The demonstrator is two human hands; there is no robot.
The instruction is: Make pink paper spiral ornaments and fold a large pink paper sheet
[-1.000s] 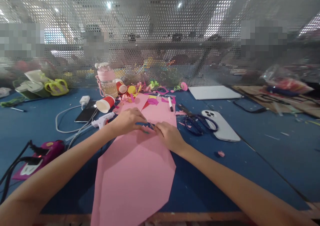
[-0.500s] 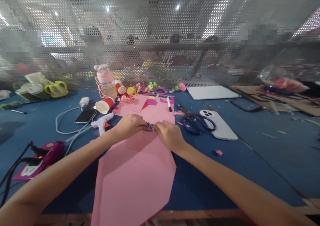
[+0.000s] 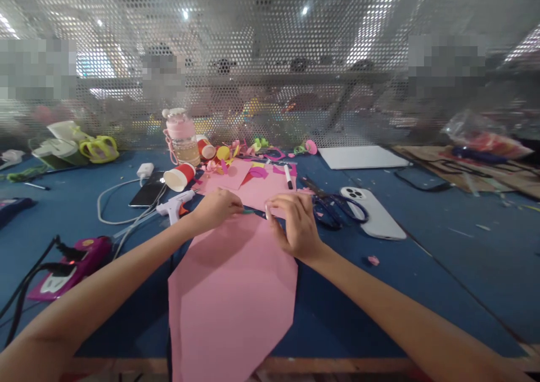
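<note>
Head view, from the left edge of the blue table [image 3: 442, 269]: a magenta device [image 3: 70, 261] with black cords, then a white glue gun [image 3: 177, 203] lying beside a tipped red paper cup [image 3: 179, 176] and a pink bottle [image 3: 181, 137]. The left hand [image 3: 217, 207] pinches the end of a small teal strip [image 3: 248, 212] — its grip closed on it, just above the big pink paper sheet [image 3: 232, 292]. The right hand [image 3: 295, 224] sits close beside, fingers curled round something small and pale; what it is I cannot tell. Scissors [image 3: 329, 205] and a white phone [image 3: 371, 216] lie further right. Judging by the cut scraps [image 3: 257, 171] heaped behind, cutting is partly done — the large sheet looks mostly uncut and undecorated.
</note>
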